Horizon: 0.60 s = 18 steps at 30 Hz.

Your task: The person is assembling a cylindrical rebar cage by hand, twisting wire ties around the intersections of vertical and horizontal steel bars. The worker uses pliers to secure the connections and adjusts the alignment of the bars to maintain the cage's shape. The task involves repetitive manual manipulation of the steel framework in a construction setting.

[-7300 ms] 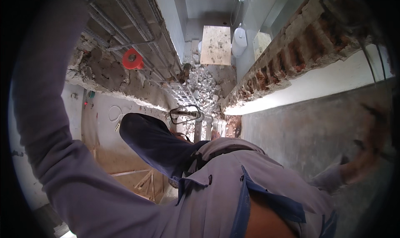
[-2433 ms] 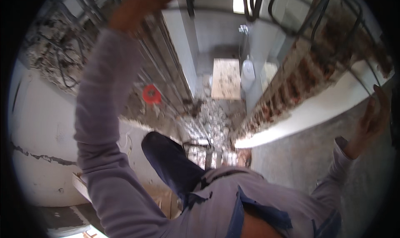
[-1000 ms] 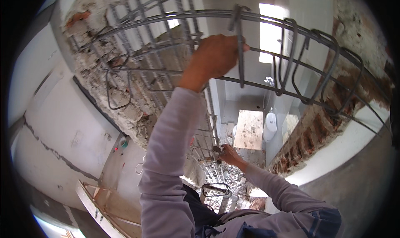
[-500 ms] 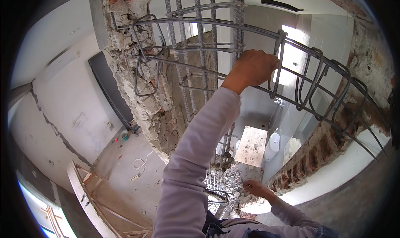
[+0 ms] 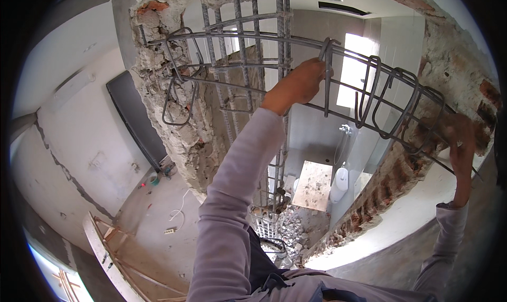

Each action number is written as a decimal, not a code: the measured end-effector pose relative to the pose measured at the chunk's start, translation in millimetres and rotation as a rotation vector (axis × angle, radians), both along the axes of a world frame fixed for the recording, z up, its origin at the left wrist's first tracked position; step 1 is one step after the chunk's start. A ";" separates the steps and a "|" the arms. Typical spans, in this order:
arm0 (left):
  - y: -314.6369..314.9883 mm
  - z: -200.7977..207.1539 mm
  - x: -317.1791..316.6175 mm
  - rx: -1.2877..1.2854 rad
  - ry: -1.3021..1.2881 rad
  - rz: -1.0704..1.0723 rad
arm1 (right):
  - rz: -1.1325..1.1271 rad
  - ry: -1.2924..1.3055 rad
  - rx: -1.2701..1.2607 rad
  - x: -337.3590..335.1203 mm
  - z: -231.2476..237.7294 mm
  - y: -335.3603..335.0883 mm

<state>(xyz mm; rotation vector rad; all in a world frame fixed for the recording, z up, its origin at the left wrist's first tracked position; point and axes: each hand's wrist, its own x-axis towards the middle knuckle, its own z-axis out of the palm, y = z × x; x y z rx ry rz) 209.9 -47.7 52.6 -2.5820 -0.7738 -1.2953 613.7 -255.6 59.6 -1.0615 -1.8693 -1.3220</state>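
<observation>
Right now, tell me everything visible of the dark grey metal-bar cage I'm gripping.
The dark grey metal-bar cage has long bars and bent loops, several bunched rightward. It runs crosswise past upright ribbed metal bars from broken grey concrete. The left hand grips it beside a loop; the right hand is blurred near its right end, contact unclear.

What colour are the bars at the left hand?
The steel bars are dark grey; head view.

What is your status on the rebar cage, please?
Left hand closed on a stirrup of the rebar cage; right hand blurred near its right end, grip unclear. Cage stretches between broken walls. Vertical bars cross its left part.
</observation>
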 end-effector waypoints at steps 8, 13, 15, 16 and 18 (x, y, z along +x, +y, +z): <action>-37.5 5.7 16.3 -0.167 0.056 0.172 | 0.167 0.199 0.036 -1.8 -20.4 7.2; -19.8 7.9 -2.2 -0.156 0.040 0.131 | 0.191 0.240 0.049 -10.8 -16.2 4.3; -22.0 13.0 3.9 0.029 0.054 0.069 | 0.265 0.249 0.015 -4.4 -30.8 0.7; -21.1 8.8 8.9 0.050 0.032 0.048 | 0.229 0.247 -0.002 -6.6 -39.4 -1.5; -14.2 7.9 3.3 0.112 0.087 0.046 | 0.144 0.260 -0.020 -15.2 -48.6 -10.7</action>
